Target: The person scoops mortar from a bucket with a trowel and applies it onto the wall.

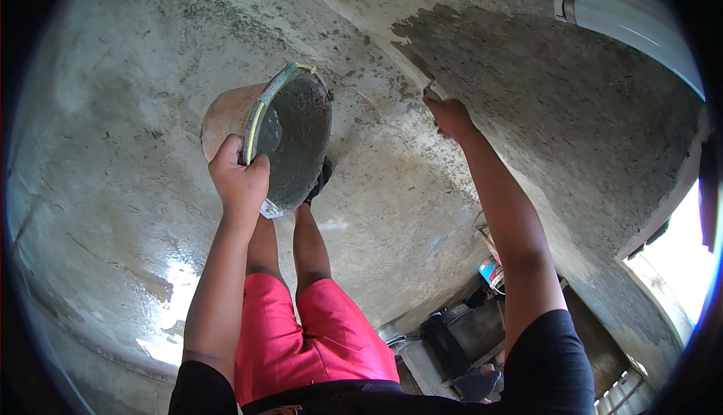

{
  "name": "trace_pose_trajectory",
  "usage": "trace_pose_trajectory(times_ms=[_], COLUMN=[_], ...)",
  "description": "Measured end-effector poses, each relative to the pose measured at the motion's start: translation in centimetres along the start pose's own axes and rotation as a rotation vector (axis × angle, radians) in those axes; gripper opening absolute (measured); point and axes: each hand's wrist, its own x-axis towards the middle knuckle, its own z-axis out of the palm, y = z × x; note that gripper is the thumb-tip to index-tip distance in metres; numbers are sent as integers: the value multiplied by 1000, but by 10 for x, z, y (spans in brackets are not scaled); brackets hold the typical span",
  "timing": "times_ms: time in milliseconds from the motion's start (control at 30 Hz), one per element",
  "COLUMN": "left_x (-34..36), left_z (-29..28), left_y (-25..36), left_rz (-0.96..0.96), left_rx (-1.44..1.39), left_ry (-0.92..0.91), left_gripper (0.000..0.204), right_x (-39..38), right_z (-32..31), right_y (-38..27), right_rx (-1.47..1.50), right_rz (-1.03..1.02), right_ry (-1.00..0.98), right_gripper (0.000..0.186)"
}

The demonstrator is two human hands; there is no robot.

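My left hand [239, 174] is closed on the rim of a round bucket [226, 117]. The bucket is dirty and orange-brown outside, with a yellow-green handle [260, 110] lying along its rim. It is tilted so that its mouth faces right, and some grey watery stuff [269, 132] shows inside. My right arm stretches out to the wall, where my right hand [452, 120] is closed around a small tool [431, 93]. Only a short pale end of that tool shows, at the edge of a dark wet-looking patch [520, 76]; its kind is hidden by my fingers.
A rough grey concrete floor [113, 136] surrounds my legs. A white curved fitting [625, 19] is on the wall at the upper right, and a bright window opening [678, 253] lies below it. Toward the lower right are a small blue-and-white pail [492, 273] and dark clutter [444, 343].
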Motion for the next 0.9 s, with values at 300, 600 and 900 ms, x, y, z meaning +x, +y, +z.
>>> trace_pose_trajectory(times_ms=[300,600,900], left_x=[4,2,2], left_z=[-5,0,0], left_y=[-5,-1,6], left_rz=[-37,-22,-12], left_rx=[11,37,-12], left_ry=[-38,-24,-59], left_gripper=[19,18,19], right_x=[45,-28,-24], right_z=[-18,-16,-20], right_y=[-27,9,2], right_rx=[227,27,130], right_rz=[9,-17,-38], right_ry=[121,67,163], right_gripper=[54,63,69])
